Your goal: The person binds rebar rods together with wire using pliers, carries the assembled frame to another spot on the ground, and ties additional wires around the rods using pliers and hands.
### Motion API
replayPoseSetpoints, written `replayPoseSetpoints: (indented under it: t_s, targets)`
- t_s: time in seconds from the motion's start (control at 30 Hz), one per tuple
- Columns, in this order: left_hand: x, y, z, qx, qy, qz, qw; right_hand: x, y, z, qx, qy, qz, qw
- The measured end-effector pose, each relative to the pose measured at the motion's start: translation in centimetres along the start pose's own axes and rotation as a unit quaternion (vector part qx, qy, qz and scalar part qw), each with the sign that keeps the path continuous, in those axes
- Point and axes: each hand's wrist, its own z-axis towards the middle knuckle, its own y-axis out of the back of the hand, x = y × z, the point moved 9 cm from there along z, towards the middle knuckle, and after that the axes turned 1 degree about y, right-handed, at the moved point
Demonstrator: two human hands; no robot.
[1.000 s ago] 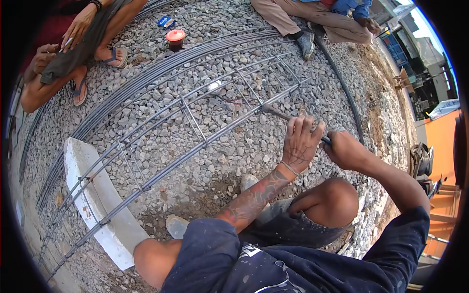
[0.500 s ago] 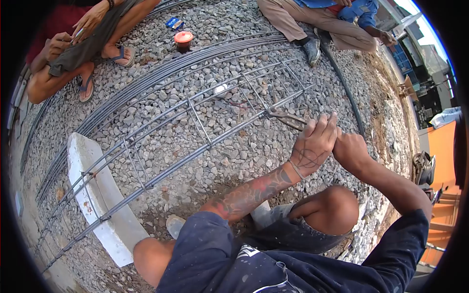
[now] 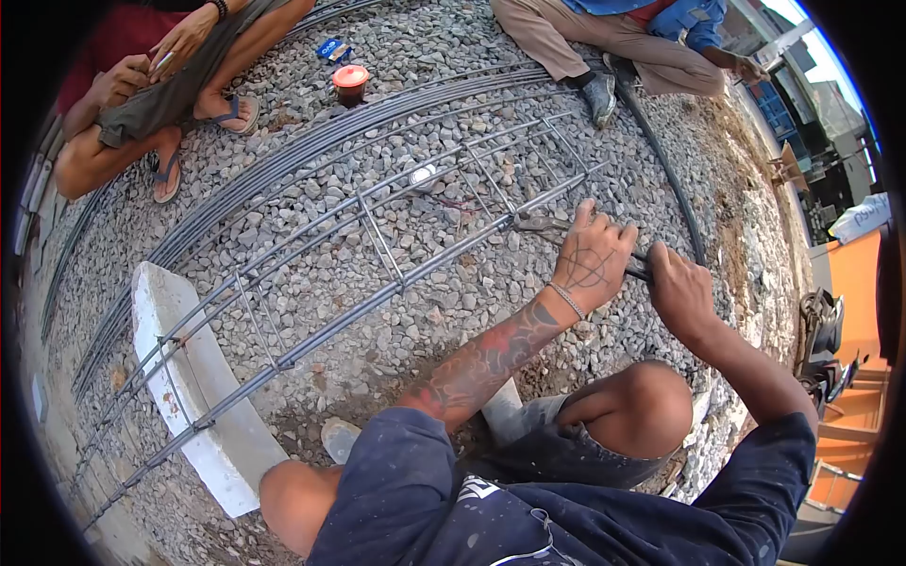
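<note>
Long-handled pincers [image 3: 541,224] have their jaws at a joint on the near bar of a steel rebar cage [image 3: 448,255]. My left hand [image 3: 595,261] is closed around the handles behind the jaws. Farther back, my right hand [image 3: 681,292] grips the dark handle end. A gap separates my hands. The cage slants across the gravel, with crossing stirrups between its long bars. Its near left part rests on a pale concrete block [image 3: 222,373]. Whether tie wire is caught in the jaws is too small to make out.
A bundle of loose rebar [image 3: 311,141] curves behind the cage. Near it stand a cup with an orange lid [image 3: 350,83] and a blue packet [image 3: 334,50]. One person in sandals [image 3: 231,113] sits at upper left, another in boots [image 3: 599,97] at upper right. A dark hose [image 3: 661,156] crosses the gravel.
My hands have moved apart along the pincers, so the dark handle end now shows between them. The left hand has shifted slightly toward the jaws, and the right hand has lowered.
</note>
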Motion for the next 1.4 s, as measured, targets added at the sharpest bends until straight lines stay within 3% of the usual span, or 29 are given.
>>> replayPoseSetpoints:
  t_s: [0.03, 0.07, 0.17, 0.23, 0.37, 0.4, 0.43, 0.5, 0.53, 0.57, 0.63, 0.7, 0.77, 0.83, 0.87, 0.97, 1.0, 1.03, 1.07, 1.1, 1.23, 1.3, 1.33, 1.4]
  targets:
    - [0.8, -2.1, 0.0, 0.119, 0.022, -0.042, 0.992, -0.1, 0.3, -0.3, -0.017, -0.012, 0.008, 1.0]
    - [0.9, -2.5, -0.1, 0.129, 0.014, -0.055, 0.99, 0.0, 0.1, -0.7, -0.019, -0.013, 0.008, 1.0]
    - [-0.7, -2.0, -1.3, 0.042, -0.053, -0.057, 0.996, -1.0, -3.1, -2.1, 0.067, -0.08, 0.108, 0.989]
    - [-0.1, -3.6, -2.6, 0.088, -0.035, -0.074, 0.993, -0.3, -4.3, -2.5, 0.057, -0.088, 0.175, 0.979]
    - [-0.2, -2.6, -3.7, 0.005, -0.027, -0.065, 0.997, 0.4, -3.6, -1.7, 0.166, -0.1, 0.313, 0.93]
    - [-0.4, -1.6, -3.9, -0.062, -0.031, -0.072, 0.995, 0.8, -6.6, -2.9, 0.284, -0.17, 0.499, 0.801]
    - [-0.3, -0.6, -4.2, -0.131, -0.036, -0.077, 0.988, 2.4, -8.1, -4.1, 0.38, -0.225, 0.65, 0.619]
    - [-0.5, -1.4, -5.1, -0.09, -0.029, -0.047, 0.994, 3.3, -7.8, -4.2, 0.424, -0.215, 0.626, 0.618]
    - [-1.1, -1.0, -5.0, -0.081, -0.015, 0.032, 0.996, 1.8, -7.1, -2.9, 0.325, -0.122, 0.43, 0.833]
    - [-1.7, -0.5, -5.1, -0.071, 0.001, 0.11, 0.991, 1.6, -5.0, -1.6, 0.193, -0.017, 0.192, 0.962]
    - [-2.5, -0.4, -4.9, -0.031, 0.027, 0.132, 0.99, -0.3, -4.7, -1.2, 0.111, -0.054, 0.063, 0.99]
    - [-4.0, 0.8, -3.3, -0.017, 0.004, 0.122, 0.992, -0.8, -3.8, -0.7, 0.049, -0.045, 0.034, 0.997]
    - [-4.3, 1.8, -1.5, 0.016, -0.03, 0.094, 0.995, -0.8, -4.5, -1.1, 0.054, -0.035, 0.053, 0.997]
    - [-4.0, 3.4, -0.6, 0.017, -0.032, -0.074, 0.997, -0.8, -4.9, -1.6, 0.056, -0.027, 0.064, 0.996]
    - [-3.3, 5.2, -1.0, -0.068, -0.017, -0.116, 0.991, -1.4, -5.4, -2.5, 0.064, -0.072, 0.11, 0.989]
    - [1.7, 5.3, -7.6, -0.289, 0.139, -0.24, 0.916, -2.4, -9.8, -6.6, 0.069, -0.177, 0.225, 0.956]
    - [2.6, 3.9, -8.9, -0.236, 0.211, -0.208, 0.926, -1.9, -11.0, -7.8, 0.065, -0.195, 0.245, 0.947]
    - [2.5, 2.4, -9.5, -0.225, 0.218, -0.213, 0.925, -1.3, -12.2, -8.6, 0.062, -0.211, 0.268, 0.938]
    - [4.6, -2.3, -11.5, -0.138, 0.382, -0.428, 0.807, -0.6, -13.3, -8.9, 0.044, -0.214, 0.285, 0.933]
    - [4.3, -7.0, -14.6, -0.046, 0.519, -0.594, 0.613, 0.6, -14.6, -9.3, 0.028, -0.217, 0.308, 0.926]
    - [6.4, -9.7, -17.5, 0.005, 0.585, -0.54, 0.605, 5.2, -19.2, -9.4, 0.061, -0.244, 0.358, 0.899]
    - [10.5, -10.9, -21.7, 0.002, 0.667, -0.384, 0.639, 6.8, -21.0, -9.3, 0.068, -0.236, 0.385, 0.889]
    - [11.1, -10.8, -22.0, 0.0, 0.671, -0.373, 0.641, 7.6, -21.7, -9.1, 0.067, -0.237, 0.4, 0.883]
    - [11.6, -11.4, -23.2, -0.021, 0.685, -0.433, 0.585, 8.5, -22.5, -8.9, 0.066, -0.234, 0.444, 0.862]
